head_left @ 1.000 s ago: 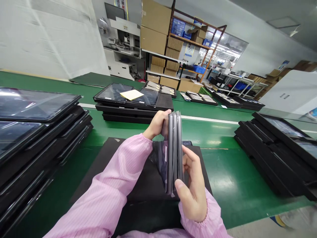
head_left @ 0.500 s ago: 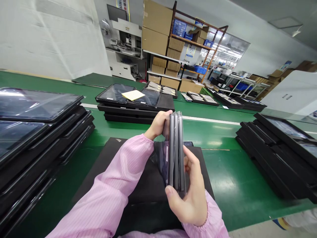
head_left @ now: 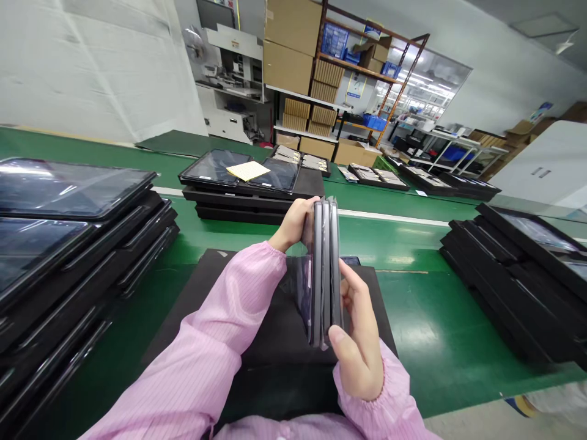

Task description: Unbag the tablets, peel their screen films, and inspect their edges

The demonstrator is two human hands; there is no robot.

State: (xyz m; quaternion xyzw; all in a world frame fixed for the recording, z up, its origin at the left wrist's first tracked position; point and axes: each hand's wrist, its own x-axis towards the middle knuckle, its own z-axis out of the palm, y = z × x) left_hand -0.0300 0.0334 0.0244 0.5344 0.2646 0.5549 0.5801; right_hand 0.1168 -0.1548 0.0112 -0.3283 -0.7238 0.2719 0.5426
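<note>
A small stack of grey-edged tablets [head_left: 325, 275], wrapped in clear plastic film, stands upright on edge between my hands. My left hand [head_left: 297, 223] is closed around its far upper end, with the fingers partly hidden behind it. My right hand [head_left: 360, 342] holds the stack's right side, its thumb at the near lower corner and its fingers against the outer face. Below them lies a black foam tray [head_left: 257, 333], with the edge of another dark device [head_left: 351, 261] showing behind the stack.
Black trays with tablets [head_left: 77, 189] are piled at the left, and another pile of trays [head_left: 509, 275] stands at the right. Behind my hands, a third pile [head_left: 215, 168] bears a yellow paper [head_left: 248, 171]. All rest on a green table [head_left: 417, 318].
My right thumb has shifted from the stack's near edges rightward to its right corner. The left hand keeps its hold, and the stack stays upright.
</note>
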